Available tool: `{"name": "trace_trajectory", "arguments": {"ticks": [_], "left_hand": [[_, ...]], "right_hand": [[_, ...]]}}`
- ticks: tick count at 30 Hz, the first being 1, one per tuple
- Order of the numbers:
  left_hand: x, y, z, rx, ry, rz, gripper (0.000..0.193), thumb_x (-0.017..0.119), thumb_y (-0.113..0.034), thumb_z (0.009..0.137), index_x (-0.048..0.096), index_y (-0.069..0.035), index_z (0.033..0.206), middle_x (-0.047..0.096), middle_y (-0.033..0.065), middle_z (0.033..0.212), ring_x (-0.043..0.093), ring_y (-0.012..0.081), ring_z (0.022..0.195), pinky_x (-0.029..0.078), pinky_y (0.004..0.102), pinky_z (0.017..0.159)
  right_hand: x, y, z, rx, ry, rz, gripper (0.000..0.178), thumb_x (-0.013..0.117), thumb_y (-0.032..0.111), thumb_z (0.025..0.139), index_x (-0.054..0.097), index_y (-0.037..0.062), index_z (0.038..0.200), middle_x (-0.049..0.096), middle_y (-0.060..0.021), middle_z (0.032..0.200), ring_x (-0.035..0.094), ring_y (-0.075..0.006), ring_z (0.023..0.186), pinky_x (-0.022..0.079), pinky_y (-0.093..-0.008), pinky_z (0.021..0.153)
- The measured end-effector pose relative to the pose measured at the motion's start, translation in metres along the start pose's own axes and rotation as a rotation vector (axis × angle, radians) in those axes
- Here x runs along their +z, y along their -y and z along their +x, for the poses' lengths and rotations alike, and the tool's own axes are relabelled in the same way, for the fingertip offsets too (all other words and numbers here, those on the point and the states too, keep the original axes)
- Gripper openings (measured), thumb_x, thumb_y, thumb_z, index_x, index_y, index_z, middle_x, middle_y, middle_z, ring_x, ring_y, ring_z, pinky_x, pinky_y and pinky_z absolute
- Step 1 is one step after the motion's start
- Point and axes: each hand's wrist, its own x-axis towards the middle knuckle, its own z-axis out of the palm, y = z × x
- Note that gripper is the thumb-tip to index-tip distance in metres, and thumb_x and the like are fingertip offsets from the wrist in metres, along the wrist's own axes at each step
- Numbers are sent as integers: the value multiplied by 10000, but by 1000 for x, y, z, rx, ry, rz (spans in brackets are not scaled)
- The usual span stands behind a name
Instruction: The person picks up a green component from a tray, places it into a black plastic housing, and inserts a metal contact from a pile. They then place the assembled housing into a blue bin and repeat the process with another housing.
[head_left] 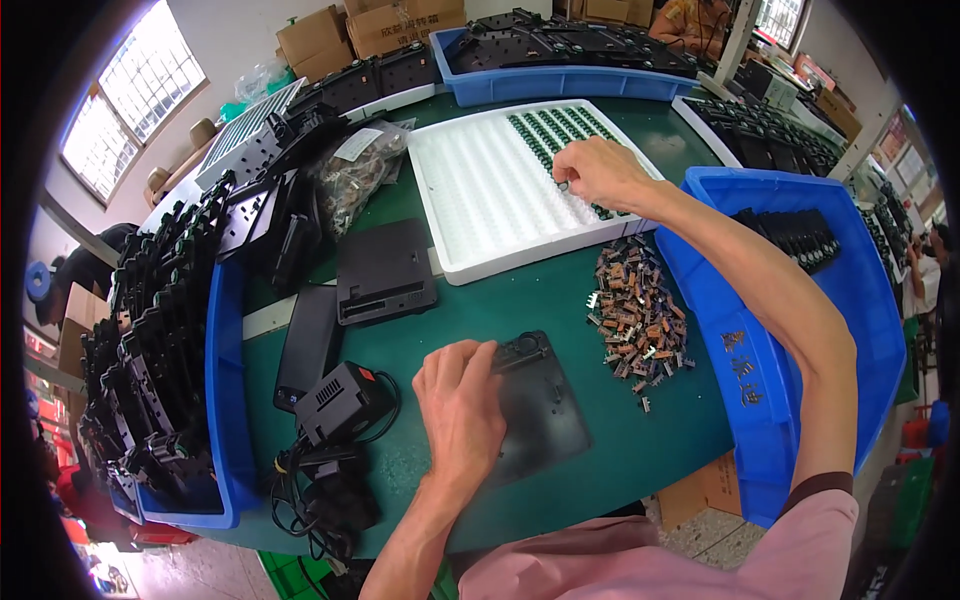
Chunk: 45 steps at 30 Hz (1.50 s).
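Note:
A flat black plastic panel [545, 410] lies on the green tabletop in front of me. My left hand [460, 405] is closed at its upper left corner, fingers curled against the edge. My right hand [600, 175] reaches over a white foam tray [470, 200], its thumb and fingers pinched low among rows of small green parts [550, 130]. What sits between those fingertips is too small to name. The tray's left part shows bare white pockets. Near its front right corner is a loose heap of small brown and silver slide switches [640, 315].
Blue bins stand at the left [225, 400], right [770, 380] and back [570, 85], holding black plastic parts. A black casing [385, 270], a power adapter [345, 400] with cables and a bag of small parts [355, 175] lie left of centre. Other people sit farther off.

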Motion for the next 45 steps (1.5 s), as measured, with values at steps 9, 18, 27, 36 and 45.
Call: {"name": "trace_trajectory", "arguments": {"ticks": [9,18,27,36,45], "left_hand": [[-2,-3,2,-29,27,22,393,689,76,724,665,-2,1109,622,102,1088,552,315,1050,404,432,916],[-1,-4,2,-26,21,34,395,695,73,726,665,2,1114,623,99,1087,555,310,1048,407,428,916],[-2,-4,1,-43,18,44,391,699,63,739,661,-10,1122,617,95,1102,549,309,1067,402,431,933],[-4,-3,2,-73,17,58,354,683,40,779,663,-9,1130,625,103,1069,563,310,1025,418,403,913],[0,-4,2,-61,27,75,394,715,39,751,656,-32,1134,610,69,1094,550,285,1074,400,418,923]], "right_hand": [[27,-1,20,-113,-96,-210,72,646,-23,724,663,-3,791,696,-198,782,710,-358,744,549,-467,581],[17,6,21,5,23,-170,101,616,-53,729,575,37,754,643,-137,765,641,-327,766,471,-466,642],[-2,16,19,20,-15,56,174,616,-53,747,690,-1,897,699,-200,872,696,-349,856,538,-455,745],[-22,89,-42,-24,475,734,191,655,77,860,690,-20,1020,612,-23,735,566,-80,652,477,-239,617],[2,103,-91,-148,458,684,121,697,41,802,649,-34,884,602,-88,623,566,-159,586,438,-332,572]]}}
